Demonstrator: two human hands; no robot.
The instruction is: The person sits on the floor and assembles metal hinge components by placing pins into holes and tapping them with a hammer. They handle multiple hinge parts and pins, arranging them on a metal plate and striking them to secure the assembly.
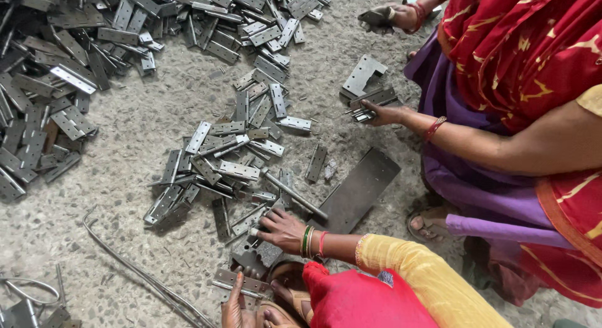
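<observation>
Hinges (pixel 235 168) lie heaped on the floor (pixel 125 240): stiff, heavy steel, best pinched by an edge. Right hand (pixel 283 231) rests spread-fingered on near ones; left hand (pixel 235 306) pinches a hinge (pixel 235 283).

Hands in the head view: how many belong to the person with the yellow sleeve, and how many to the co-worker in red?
Own hands, yellow sleeve: 2, the left hand and the right hand
Co-worker's hands: 2, the near hand and the far hand
Total: 4
</observation>
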